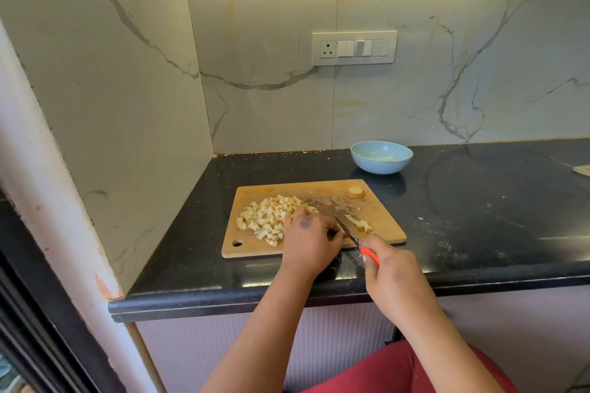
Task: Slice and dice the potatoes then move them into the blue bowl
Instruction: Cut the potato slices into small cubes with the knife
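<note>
Both hands work at the lower centre of the frame: the left hand (311, 238) lies knuckles-up on the rectangular wooden cutting board (380, 220), its fingers curled down onto something beside the blade that they hide, so what it grips cannot be told; the right hand (391, 274) is wrapped round the orange handle of a small kitchen knife (349, 231), whose dark blade slants up and left across the board's near edge. Just left of the left hand, touching its knuckles, sits a heap of pale diced potato cubes (266, 217). A few cut potato strips (360, 223) lie just right of the blade, and a round potato end piece (355, 192) rests near the board's upper right corner. No writing or brand can be read anywhere. Above and right of the board, apart from it, stands the light blue round bowl (381, 166); no potato shows inside it. All of this sits on a speckled black stone counter (479, 207) backed by a white veined marble wall (271, 25), which carries a white switch and socket panel (354, 48) at upper centre. At the right edge, a pale flat object (582, 170) is cut off by the frame. Red cloth (405, 373) fills the bottom right.
</note>
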### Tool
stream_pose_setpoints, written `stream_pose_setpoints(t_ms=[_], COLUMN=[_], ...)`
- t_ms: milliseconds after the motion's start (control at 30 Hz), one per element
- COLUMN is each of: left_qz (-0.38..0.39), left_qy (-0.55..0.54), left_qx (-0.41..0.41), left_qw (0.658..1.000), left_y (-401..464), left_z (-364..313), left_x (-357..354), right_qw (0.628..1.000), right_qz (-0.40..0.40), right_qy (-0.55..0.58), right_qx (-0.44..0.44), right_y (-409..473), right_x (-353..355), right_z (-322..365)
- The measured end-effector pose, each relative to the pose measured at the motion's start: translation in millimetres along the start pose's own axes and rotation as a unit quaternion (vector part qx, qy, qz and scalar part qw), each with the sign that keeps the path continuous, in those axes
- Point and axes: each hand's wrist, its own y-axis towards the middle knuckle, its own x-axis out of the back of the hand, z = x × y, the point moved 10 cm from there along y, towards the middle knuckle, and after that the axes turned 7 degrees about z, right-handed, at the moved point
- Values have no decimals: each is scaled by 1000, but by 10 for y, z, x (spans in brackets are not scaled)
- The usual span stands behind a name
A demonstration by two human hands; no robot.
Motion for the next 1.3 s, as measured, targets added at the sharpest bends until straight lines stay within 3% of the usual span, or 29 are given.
stream_pose_setpoints(t_ms=[367,567,767,867,1033,1300], left_qz=[-17,-18,-17,-32,-41,-81], left_qy=[2,14,20,27,41,48], left_qx=[-11,-6,2,-6,-6,19], left_qw=[1000,1000,1000,999,998,995], left_y=[-3,-2,-2,-3,11,37], left_z=[-17,-9,-7,-6,-2,86], left_x=[11,-9,-16,1,11,41], right_qw=[995,995,976,969,975,970], right_qz=[80,75,163,169,88,-92], right_qy=[-54,26,95,148,190,205], right_qx=[-32,-61,-113,-98,-68,-88], right_y=[257,88,-14,13,367,702], right_x=[-193,-25,266,455,597,139], right_z=[55,-189,-515,-522,-467,-814])
